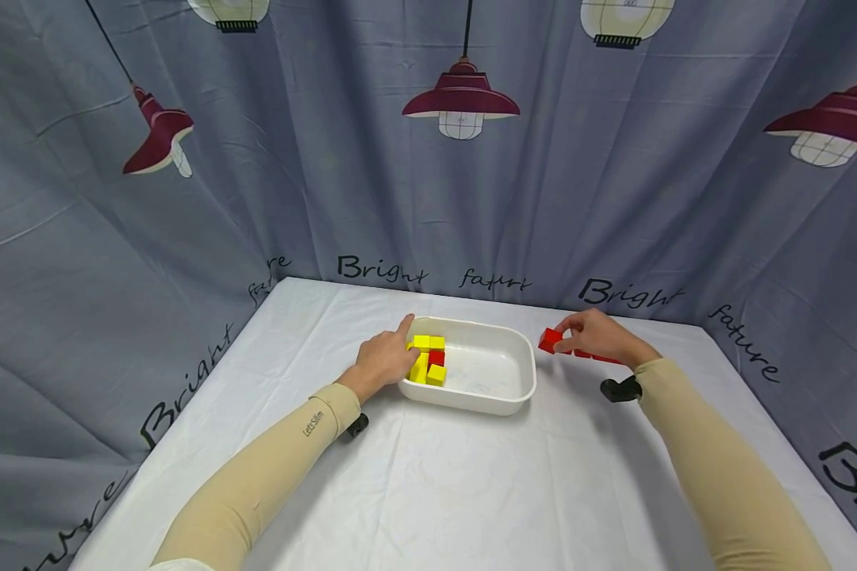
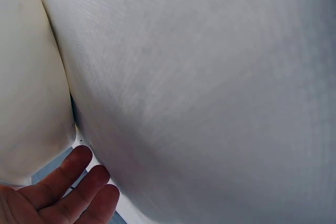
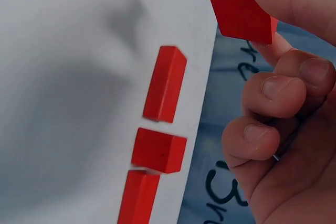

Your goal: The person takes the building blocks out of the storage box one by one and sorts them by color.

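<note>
I'm watching the white tray on my head feed, and I place everything else by it. The left hand is at the tray's left end, with its index finger stretched out along the rim at the far left corner; from here I can't tell whether the hand pinches the wall or only rests on it. My left wrist feed gives me three loosely bent fingers and little more.

The right hand is well apart from the left, off the tray's right end. Its thumb and index finger pinch a red block, and its other three fingers curl toward the palm. I see that block just to the right of the tray, level with the far part of its right end.

Farther right of the tray, a row of loose red pieces leads away from it, partly hidden under the hand on my head feed. On the right wrist feed I make out a long piece, a shorter piece and another long one cut off by the frame.

Inside the tray, yellow blocks cluster at the left end with one red cube among them. Under the tray I have a white cloth; behind it hangs a grey-blue curtain printed with lamps and lettering.
</note>
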Demonstrator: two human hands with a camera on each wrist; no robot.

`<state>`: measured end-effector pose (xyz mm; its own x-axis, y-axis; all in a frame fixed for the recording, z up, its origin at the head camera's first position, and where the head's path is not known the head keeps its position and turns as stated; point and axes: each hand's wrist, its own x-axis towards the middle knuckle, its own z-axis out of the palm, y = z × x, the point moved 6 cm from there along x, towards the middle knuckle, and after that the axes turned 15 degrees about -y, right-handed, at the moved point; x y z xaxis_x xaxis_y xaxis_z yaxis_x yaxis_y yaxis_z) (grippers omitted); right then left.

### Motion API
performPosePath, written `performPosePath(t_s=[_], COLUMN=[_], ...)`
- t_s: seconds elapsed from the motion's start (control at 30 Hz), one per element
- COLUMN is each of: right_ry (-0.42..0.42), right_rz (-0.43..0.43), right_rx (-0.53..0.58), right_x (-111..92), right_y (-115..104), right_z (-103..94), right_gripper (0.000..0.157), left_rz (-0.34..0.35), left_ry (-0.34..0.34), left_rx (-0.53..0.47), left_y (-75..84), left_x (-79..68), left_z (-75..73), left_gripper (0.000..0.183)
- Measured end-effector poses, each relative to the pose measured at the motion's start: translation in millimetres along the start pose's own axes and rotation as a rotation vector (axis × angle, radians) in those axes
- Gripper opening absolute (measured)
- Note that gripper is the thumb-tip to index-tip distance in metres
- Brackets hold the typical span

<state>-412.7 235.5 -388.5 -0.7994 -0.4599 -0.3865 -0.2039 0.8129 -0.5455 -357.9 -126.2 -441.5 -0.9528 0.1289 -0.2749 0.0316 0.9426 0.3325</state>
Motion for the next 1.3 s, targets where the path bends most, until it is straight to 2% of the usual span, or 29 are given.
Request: performPosePath(t_s=[0.3,0.53,0.63,0.87,1.1,1.3], right_ry=[0.012,0.003,0.001,-0.004,0.004,0.012], right_rz=[0.054,0.082,0.121,0.156,0.174,0.191], right_rx=[0.032,0.009,0.011,0.022,0.01,0.015], right_x=[-2.0,-9.8,-13.1,-15.8,-15.2,-18.7], right_y=[34.6,58.7,67.6,79.4,92.6,97.9], right_z=[0.3,3.9,5.5,7.8,8.9,8.6], right_gripper=[0.045,0.053,0.052,0.058,0.05,0.051], left_rz=[-0.004,-0.008,-0.008,-0.015,-0.016,-0.007], left_ry=[0.002,0.0,-0.002,-0.006,-0.011,-0.003], left_rx=[0.005,0.009,0.007,0.0,-0.01,-0.002], left_y=[0.0,0.4,0.7,0.4,0.2,0.3], left_x=[-0.2,-0.7,-0.9,-1.0,0.4,-0.4], left_z=[0.7,0.8,0.8,0.2,0.4,0.2], left_gripper=[0.069,0.069,0.069,0.07,0.07,0.07])
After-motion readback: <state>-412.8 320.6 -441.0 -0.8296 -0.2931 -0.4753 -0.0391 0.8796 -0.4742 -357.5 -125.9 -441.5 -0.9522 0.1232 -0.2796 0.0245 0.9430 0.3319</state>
